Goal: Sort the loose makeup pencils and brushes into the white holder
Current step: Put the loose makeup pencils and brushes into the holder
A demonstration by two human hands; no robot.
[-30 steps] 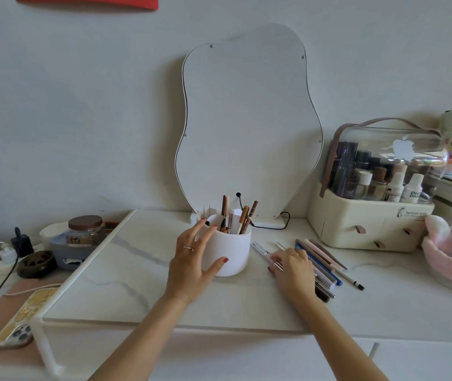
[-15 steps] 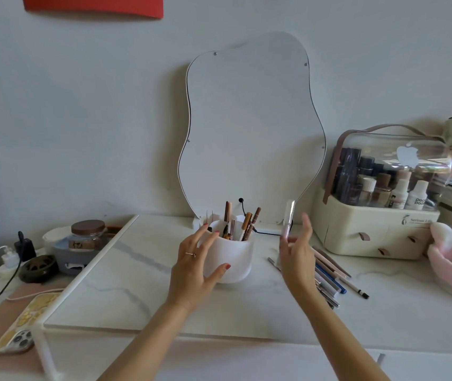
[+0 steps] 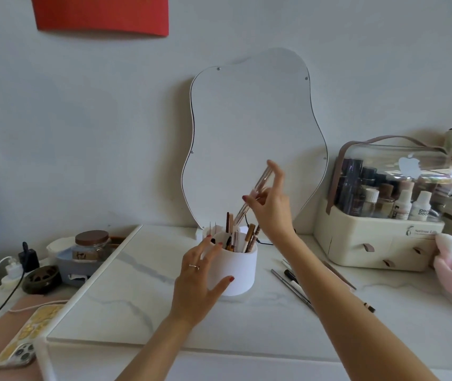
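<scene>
White holder (image 3: 234,266) sits mid-table, pencils standing in it. My left hand (image 3: 201,281) cups its side, fingers spread. My right hand (image 3: 270,207) pinches a clear pencil (image 3: 252,198), tilted, tip over the holder. Loose pencils (image 3: 292,284) lie to the right.

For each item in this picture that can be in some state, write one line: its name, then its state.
White holder: upright, partly filled with pencils.
Clear pencil: tilted, lower tip over the holder, not yet released.
Right hand: pinches the clear pencil.
Left hand: fingers spread against the holder's side, steadying it.
Loose pencils: lying flat right of the holder.
Glass jar: lid on.
Organiser box: clear cover shut, drawers shut.
</scene>
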